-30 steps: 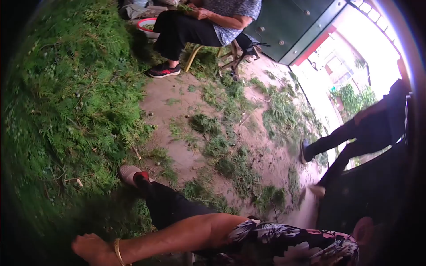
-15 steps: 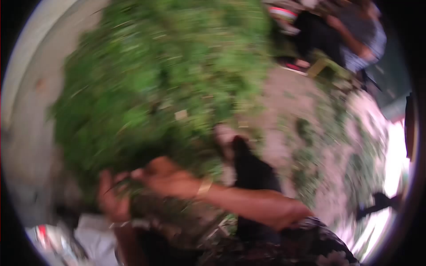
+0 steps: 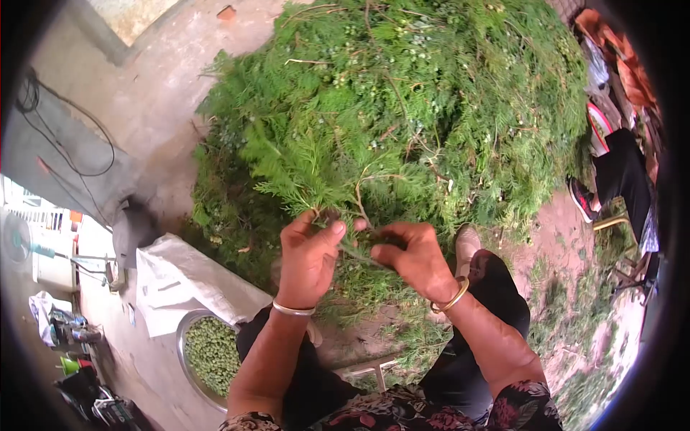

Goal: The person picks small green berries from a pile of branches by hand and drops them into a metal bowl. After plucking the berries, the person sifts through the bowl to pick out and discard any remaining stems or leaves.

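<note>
My left hand (image 3: 310,260) is closed, thumb and fingers pinching a leafy evergreen branch (image 3: 359,203) whose green sprays point away from me. Just to its right, my right hand (image 3: 417,260) has its thumb and forefinger pressed together at the stem end, where a thin twig runs between both hands. What lies under the fingertips is partly hidden. Beyond the hands rises a large heap of cut evergreen branches (image 3: 431,93) with small pale green cones among the leaves. To the left of my left forearm, a metal basin (image 3: 181,352) holds many small green cones.
A white sack (image 3: 194,276) lies beside the basin. Cables (image 3: 79,161) and a fan (image 3: 16,238) are at the left. At the right edge sits another person, a dark-trousered leg (image 3: 622,169) showing. Loose sprigs (image 3: 553,309) litter the floor at the right.
My view has swung left and sharpened, so the heap now appears farther right. Both hands have come up from the heap's near edge to in front of me, with the branch between them.
</note>
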Action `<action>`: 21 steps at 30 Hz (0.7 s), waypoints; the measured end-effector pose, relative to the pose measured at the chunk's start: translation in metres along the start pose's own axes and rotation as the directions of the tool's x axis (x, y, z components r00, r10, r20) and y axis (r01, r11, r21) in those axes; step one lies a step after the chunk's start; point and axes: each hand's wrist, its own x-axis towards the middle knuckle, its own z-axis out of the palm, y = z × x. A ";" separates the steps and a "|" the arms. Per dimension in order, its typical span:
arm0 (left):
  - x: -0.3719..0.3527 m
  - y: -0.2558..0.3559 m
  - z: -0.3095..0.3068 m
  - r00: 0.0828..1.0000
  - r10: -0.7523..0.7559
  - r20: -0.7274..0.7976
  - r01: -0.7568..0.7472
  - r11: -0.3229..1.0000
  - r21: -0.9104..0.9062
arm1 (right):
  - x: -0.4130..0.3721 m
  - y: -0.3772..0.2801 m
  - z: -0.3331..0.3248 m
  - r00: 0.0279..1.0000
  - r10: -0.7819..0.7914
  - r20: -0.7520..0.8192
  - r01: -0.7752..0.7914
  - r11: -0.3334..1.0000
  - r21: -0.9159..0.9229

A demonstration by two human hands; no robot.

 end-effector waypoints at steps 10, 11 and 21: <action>0.001 -0.002 -0.046 0.987 0.000 0.163 -0.002 1.000 0.012 | 0.011 0.028 0.027 0.841 -0.541 0.031 0.431 0.634 -0.642; 0.000 -0.001 -0.047 0.995 0.067 0.069 -0.075 0.988 0.134 | 0.013 0.028 0.027 0.821 -0.569 0.048 0.496 0.670 -0.552; 0.008 0.042 -0.086 0.991 0.096 -0.096 -0.116 0.967 -0.226 | 0.023 0.004 -0.011 0.953 -0.208 -0.221 0.090 0.889 -0.450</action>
